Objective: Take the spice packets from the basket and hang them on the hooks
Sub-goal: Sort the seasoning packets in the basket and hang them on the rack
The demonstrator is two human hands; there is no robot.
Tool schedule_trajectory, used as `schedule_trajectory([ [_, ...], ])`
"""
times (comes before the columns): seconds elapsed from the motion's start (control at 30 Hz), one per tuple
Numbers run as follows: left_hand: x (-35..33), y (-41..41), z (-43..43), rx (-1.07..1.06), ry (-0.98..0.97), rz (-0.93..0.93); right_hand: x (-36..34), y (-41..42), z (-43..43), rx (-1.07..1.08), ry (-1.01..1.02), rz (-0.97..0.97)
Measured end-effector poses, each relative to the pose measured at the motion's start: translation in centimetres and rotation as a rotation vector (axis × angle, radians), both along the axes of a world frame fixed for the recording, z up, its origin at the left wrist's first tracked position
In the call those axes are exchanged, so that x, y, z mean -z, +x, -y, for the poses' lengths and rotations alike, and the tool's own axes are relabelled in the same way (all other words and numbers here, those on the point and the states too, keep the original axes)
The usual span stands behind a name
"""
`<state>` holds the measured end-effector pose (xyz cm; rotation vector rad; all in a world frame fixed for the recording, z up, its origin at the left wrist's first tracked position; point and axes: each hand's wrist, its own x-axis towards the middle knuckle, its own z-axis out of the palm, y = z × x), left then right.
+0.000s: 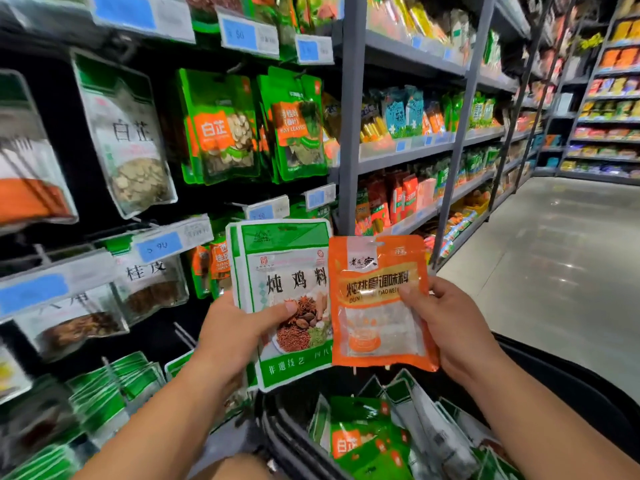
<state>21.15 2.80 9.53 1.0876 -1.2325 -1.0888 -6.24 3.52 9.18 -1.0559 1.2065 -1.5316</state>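
Note:
My left hand grips a small stack of green-and-white spice packets, thumb across the front. Beside them on the right, my right hand pinches an orange spice packet with the thumb on its front. Both are held upright in front of the hook wall. Below them sits the black basket with several green and white packets lying inside. Bare metal hooks stick out of the dark panel just left of my left hand.
Green packets and clear-fronted packets hang on the hook wall with blue price tags. A grey shelf upright stands behind the held packets. Stocked shelves run along the aisle, with pale floor to the right.

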Motion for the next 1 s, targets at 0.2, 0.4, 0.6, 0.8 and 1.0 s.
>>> schedule_trajectory([
  [0.2, -4.4, 4.8, -3.4, -0.068, -0.052, -0.010, -4.0, 5.0, -0.6, -0.097, -0.085, 0.016],
  [0.4, -7.7, 9.9, -6.5, -0.194, -0.112, -0.001, -6.5, 9.8, -0.6, -0.215, -0.143, 0.053],
  [0.6, -9.9, 14.1, -9.4, -0.310, -0.187, 0.040, -8.3, 13.1, -0.1, -0.249, -0.178, 0.056],
  [0.8, -10.7, 17.5, -10.6, -0.424, -0.244, 0.054, -9.3, 13.7, 0.3, -0.226, -0.182, 0.075],
  [1.0, -10.9, 19.0, -11.7, -0.460, -0.260, 0.021, -9.5, 16.2, -0.2, -0.286, -0.188, 0.060],
])
